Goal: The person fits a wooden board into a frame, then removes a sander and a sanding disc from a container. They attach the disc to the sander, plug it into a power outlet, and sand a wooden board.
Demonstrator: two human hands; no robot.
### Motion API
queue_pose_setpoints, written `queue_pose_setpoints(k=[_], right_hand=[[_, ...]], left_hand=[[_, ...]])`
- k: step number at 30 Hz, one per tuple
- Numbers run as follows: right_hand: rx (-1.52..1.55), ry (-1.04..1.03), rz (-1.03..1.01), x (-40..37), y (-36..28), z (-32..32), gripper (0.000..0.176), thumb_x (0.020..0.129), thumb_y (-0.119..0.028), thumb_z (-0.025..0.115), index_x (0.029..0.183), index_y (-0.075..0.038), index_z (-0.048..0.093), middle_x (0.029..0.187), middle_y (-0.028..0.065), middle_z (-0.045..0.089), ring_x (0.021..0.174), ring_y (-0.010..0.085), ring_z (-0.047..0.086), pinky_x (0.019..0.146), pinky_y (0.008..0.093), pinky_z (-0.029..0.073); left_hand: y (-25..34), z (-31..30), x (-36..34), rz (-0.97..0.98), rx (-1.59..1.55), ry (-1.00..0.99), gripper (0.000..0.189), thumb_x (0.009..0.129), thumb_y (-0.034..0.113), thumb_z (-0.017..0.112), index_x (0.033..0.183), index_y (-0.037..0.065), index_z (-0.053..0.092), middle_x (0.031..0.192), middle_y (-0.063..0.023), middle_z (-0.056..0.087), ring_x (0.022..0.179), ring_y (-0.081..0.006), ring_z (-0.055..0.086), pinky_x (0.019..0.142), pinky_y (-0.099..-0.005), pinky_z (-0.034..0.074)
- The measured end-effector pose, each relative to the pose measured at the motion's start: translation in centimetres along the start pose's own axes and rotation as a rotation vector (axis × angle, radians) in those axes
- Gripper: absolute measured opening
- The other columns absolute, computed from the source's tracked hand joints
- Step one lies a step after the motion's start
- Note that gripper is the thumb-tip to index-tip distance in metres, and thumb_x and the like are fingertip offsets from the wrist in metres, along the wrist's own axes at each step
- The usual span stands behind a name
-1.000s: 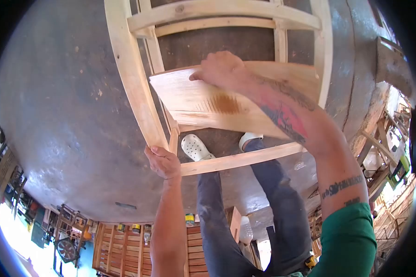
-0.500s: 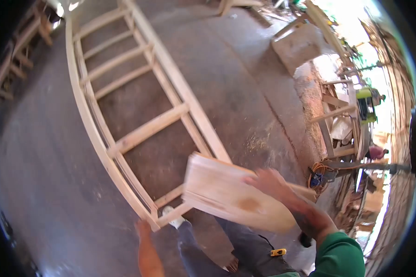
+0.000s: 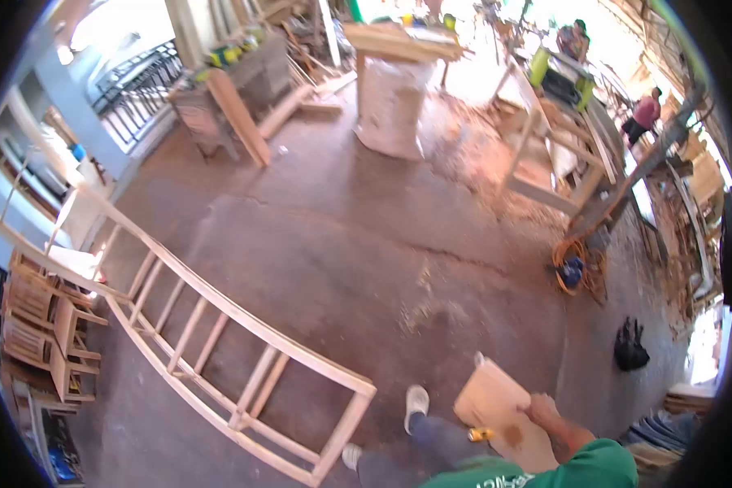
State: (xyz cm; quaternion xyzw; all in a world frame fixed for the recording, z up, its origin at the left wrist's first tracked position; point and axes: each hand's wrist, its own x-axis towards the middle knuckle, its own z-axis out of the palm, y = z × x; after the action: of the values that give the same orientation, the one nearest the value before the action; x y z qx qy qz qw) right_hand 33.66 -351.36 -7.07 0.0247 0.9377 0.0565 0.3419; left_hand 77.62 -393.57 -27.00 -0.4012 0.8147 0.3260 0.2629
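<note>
My right hand (image 3: 542,408) grips the edge of a flat wooden board (image 3: 490,397) at the lower right, beside my legs. A dark round stain shows on the board. A yellow tape measure (image 3: 481,435) lies against the board near my waist. My left hand is out of view. On the floor at the lower left lies a long wooden frame (image 3: 264,335) with several crosspieces, its near end by my shoes.
Wooden chairs (image 3: 65,342) stand at the far left. A workbench (image 3: 390,41) is at the back, a wooden stand (image 3: 545,154) at the right, with an orange cable coil (image 3: 579,268) and a black bag (image 3: 630,346) nearer. Two people are in the right background.
The view has swung up and to the right. My left hand has left the view, away from the frame's end. The board is now lower and farther right, still in my right hand.
</note>
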Motion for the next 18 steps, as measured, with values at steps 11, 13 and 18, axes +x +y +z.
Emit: queue_pose_setpoints(k=[11,13,18], right_hand=[[0.573,0.495,-0.024,10.7,-1.2,-20.0,0.049,0.080,-0.048,0.068,0.077,0.001,0.063,0.069,0.0223,0.058,0.067,0.0324,0.063,0.064,0.0399,0.047],[0.811,0.685,-0.051,14.3,-1.7,-24.2,0.057,0.074,-0.049,0.075,0.064,0.001,0.051,0.054,0.0081,0.041,0.056,0.0157,0.042,0.053,0.0343,0.037],[1.438,0.877,-0.343,24.3,-7.8,-35.4,0.048,0.090,-0.046,0.062,0.064,-0.007,0.052,0.065,-0.0102,0.038,0.060,0.0030,0.030,0.050,0.0241,0.023]], left_hand=[[30.4,-13.2,16.1,-0.025,-0.514,-0.118,0.039,0.091,0.034,0.052,0.107,-0.001,0.062,0.084,-0.0108,0.066,0.080,-0.0221,0.062,0.073,-0.0353,0.049],[39.0,-17.1,20.0,0.185,-0.508,0.003,0.041,0.092,0.035,0.055,0.109,-0.002,0.061,0.097,-0.0127,0.064,0.090,-0.0192,0.060,0.077,-0.0284,0.048],[62.7,-25.7,24.6,0.547,-0.737,-0.319,0.066,0.085,0.045,0.066,0.129,-0.001,0.047,0.125,-0.0209,0.055,0.113,-0.0280,0.056,0.096,-0.0371,0.044]])
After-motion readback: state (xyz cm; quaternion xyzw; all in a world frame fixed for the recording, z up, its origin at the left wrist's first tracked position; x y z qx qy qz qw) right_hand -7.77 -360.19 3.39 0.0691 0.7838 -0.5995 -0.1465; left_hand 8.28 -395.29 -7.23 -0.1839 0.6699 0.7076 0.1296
